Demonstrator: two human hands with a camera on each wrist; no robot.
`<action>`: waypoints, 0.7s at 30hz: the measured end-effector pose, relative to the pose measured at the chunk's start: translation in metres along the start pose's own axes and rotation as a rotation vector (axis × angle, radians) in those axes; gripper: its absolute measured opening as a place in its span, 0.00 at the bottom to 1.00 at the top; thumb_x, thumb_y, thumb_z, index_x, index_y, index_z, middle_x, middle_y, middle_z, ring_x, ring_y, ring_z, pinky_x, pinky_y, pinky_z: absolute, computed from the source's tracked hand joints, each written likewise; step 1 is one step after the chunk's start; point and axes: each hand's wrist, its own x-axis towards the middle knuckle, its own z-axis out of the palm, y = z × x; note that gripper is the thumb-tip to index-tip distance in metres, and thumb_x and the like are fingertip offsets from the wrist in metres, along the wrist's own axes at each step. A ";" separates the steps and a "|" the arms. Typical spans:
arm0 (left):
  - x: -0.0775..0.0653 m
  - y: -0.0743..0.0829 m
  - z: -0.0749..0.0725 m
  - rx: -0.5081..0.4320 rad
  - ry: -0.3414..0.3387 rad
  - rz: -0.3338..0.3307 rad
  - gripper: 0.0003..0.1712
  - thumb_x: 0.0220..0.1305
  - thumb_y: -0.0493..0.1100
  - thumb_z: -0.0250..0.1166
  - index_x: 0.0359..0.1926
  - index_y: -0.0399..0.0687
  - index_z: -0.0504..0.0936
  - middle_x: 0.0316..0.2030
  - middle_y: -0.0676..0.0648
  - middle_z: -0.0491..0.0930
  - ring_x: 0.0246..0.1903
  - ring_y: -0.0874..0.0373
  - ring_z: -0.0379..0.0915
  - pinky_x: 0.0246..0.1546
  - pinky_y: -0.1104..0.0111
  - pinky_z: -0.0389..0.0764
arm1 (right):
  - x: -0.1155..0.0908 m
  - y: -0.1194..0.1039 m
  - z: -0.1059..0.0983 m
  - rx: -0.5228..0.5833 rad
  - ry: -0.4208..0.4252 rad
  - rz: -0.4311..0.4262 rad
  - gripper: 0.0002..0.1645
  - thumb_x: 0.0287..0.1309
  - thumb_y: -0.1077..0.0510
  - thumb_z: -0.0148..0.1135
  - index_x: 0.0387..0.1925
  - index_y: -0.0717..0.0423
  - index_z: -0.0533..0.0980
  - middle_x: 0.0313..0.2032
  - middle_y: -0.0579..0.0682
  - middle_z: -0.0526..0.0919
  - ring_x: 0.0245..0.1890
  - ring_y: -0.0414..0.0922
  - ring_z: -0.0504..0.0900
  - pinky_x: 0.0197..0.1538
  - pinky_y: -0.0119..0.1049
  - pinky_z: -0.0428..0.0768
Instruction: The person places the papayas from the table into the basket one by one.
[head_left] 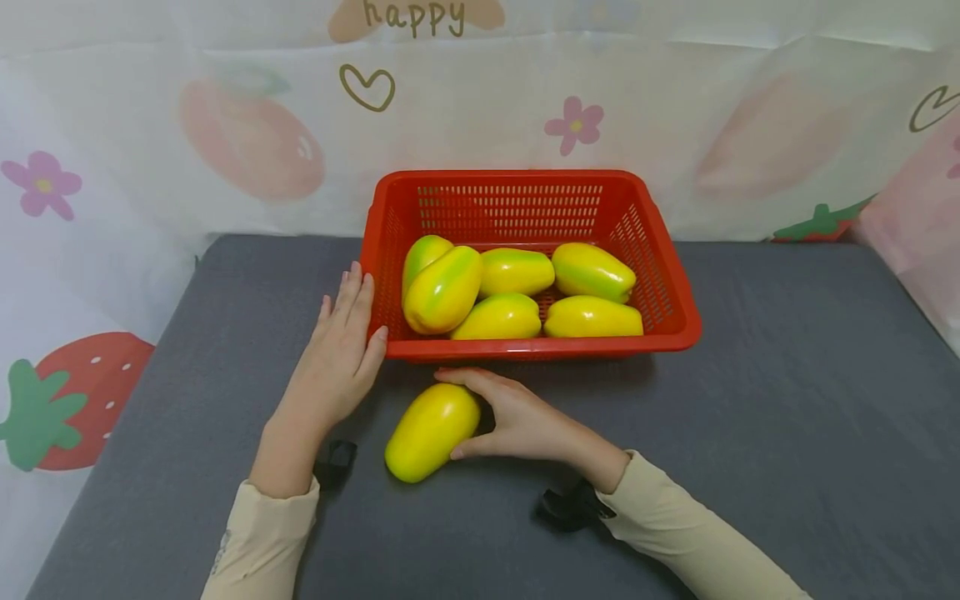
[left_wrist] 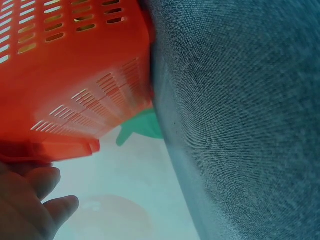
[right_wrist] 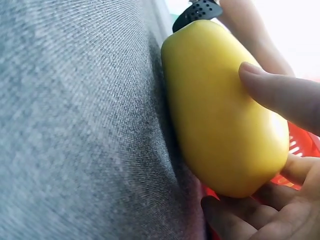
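A yellow papaya (head_left: 431, 433) lies on the grey cloth in front of the red basket (head_left: 525, 348). My right hand (head_left: 525, 421) grips it from the right, thumb on the near side and fingers round the far end. In the right wrist view the thumb presses the smooth yellow papaya (right_wrist: 220, 110), with the other fingers curled at its lower end. My left hand (head_left: 333, 367) rests along the basket's left rim with its fingers straight. The left wrist view shows its fingertips (left_wrist: 45, 180) at the rim of the slotted red basket (left_wrist: 65, 80).
Several yellow-green papayas (head_left: 588, 317) lie inside the basket, one of them (head_left: 444, 292) on top of others at the left. Behind the table hangs a white cloth (head_left: 480, 108) printed with fruit and flowers. Black straps (head_left: 570, 507) show at both wrists.
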 end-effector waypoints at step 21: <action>0.000 0.001 0.000 0.002 -0.005 -0.008 0.37 0.69 0.45 0.48 0.71 0.32 0.46 0.73 0.37 0.40 0.72 0.45 0.35 0.68 0.50 0.40 | 0.000 0.003 0.002 0.067 0.004 -0.007 0.47 0.43 0.52 0.76 0.64 0.55 0.64 0.60 0.46 0.71 0.58 0.40 0.70 0.61 0.41 0.68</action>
